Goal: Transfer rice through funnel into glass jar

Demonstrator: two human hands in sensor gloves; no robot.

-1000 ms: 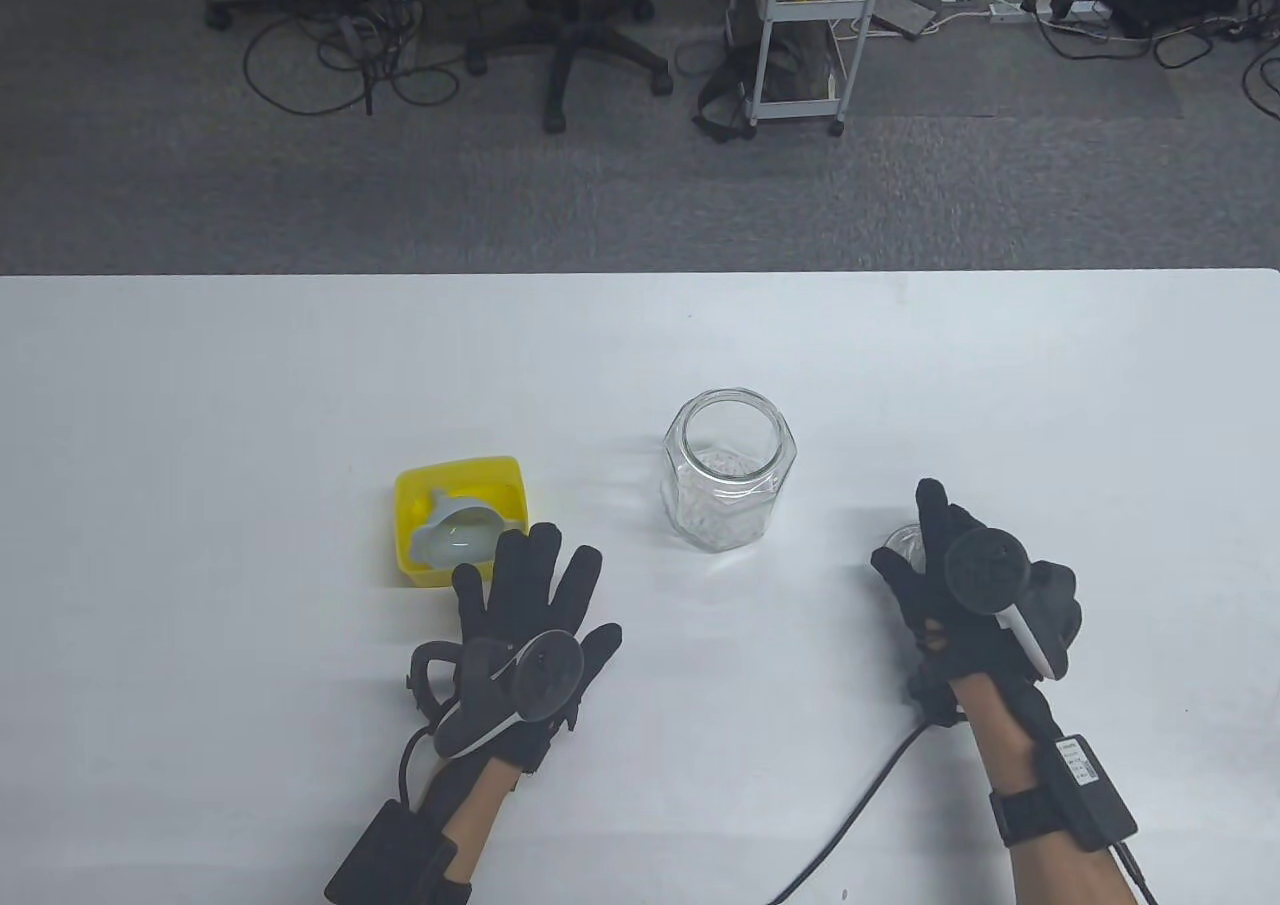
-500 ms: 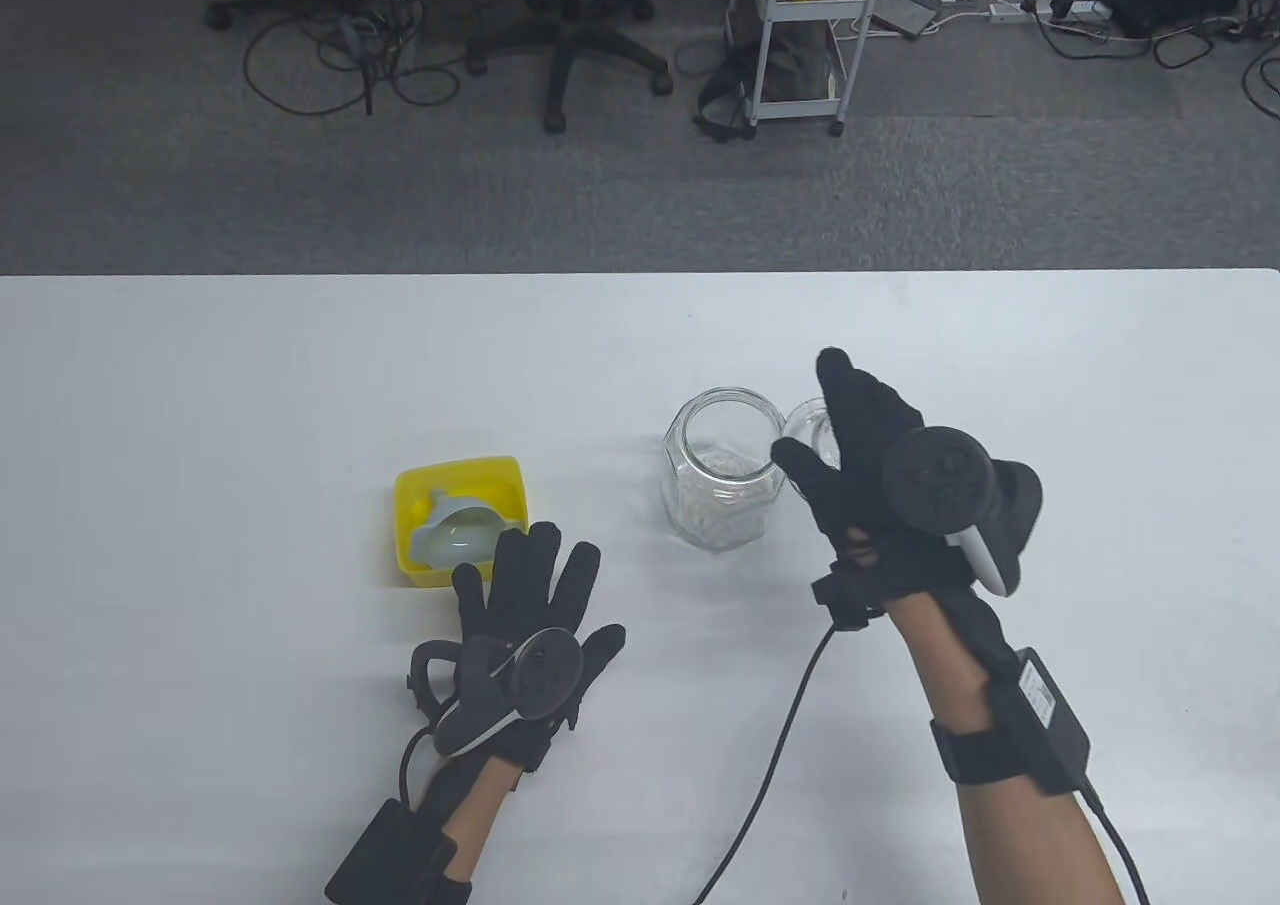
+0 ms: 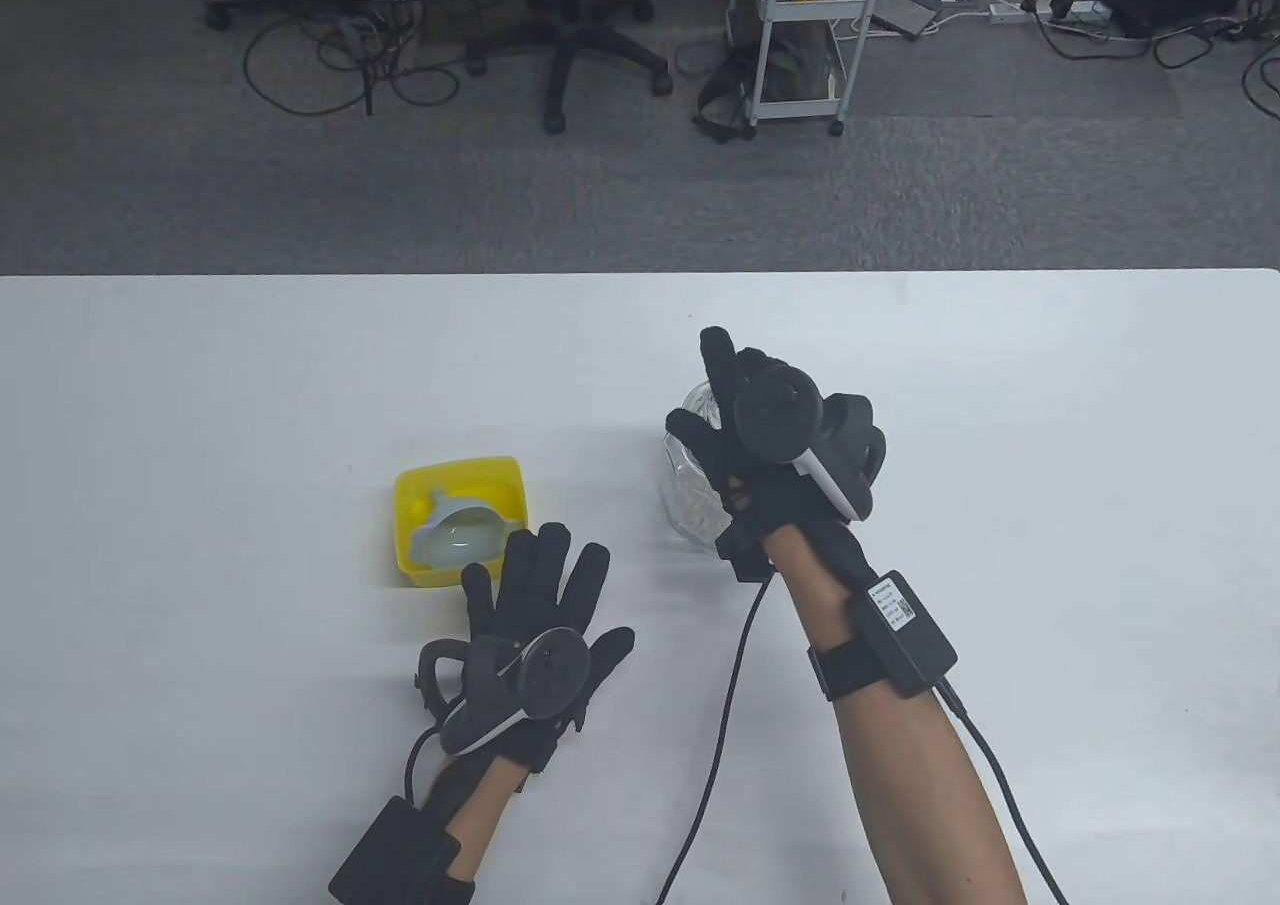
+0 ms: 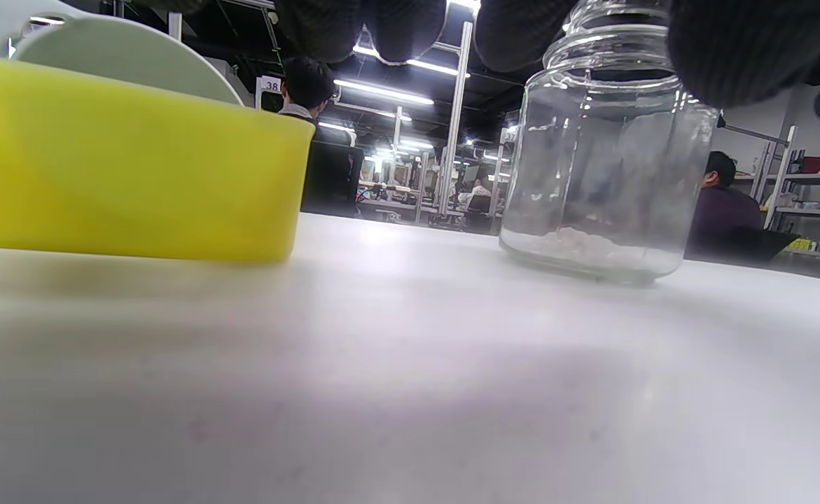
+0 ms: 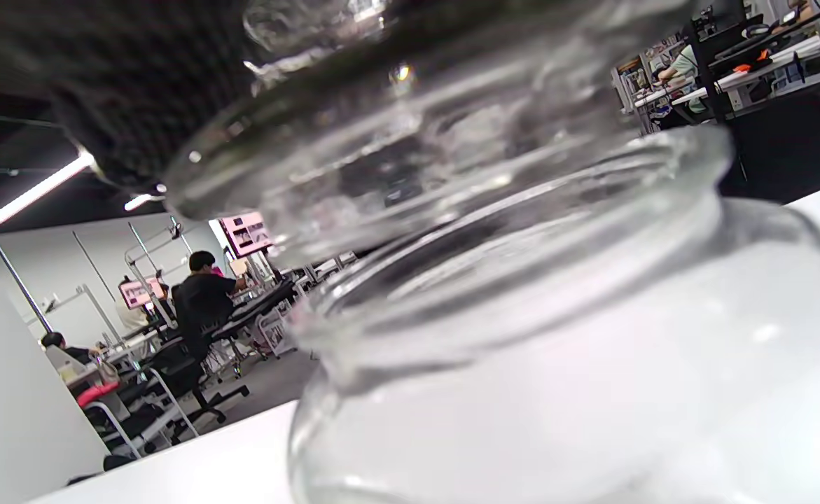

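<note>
Rice (image 4: 581, 245) is lying as a thin white layer on the bottom of the clear faceted glass jar (image 3: 690, 490), which is standing upright near the middle of the white bench (image 3: 200, 395). Right hand (image 3: 765, 445) is hovering directly over the jar's mouth, gripping a small clear glass vessel (image 5: 395, 133); in the right wrist view that vessel is sitting tilted just above the jar's threaded rim (image 5: 522, 231), and whether the two are touching cannot be told. Left hand (image 3: 535, 615) is lying open with fingers spread, palm down, close to the bench towards its near edge, holding nothing. Just beyond its fingertips (image 4: 410, 21), a yellow rectangular plastic tub (image 3: 415, 490) is sitting to the left of the jar and apart from it. A pale translucent funnel (image 3: 455, 535) is lying inside the tub, its wide rim showing above the tub's wall in the left wrist view.
</note>
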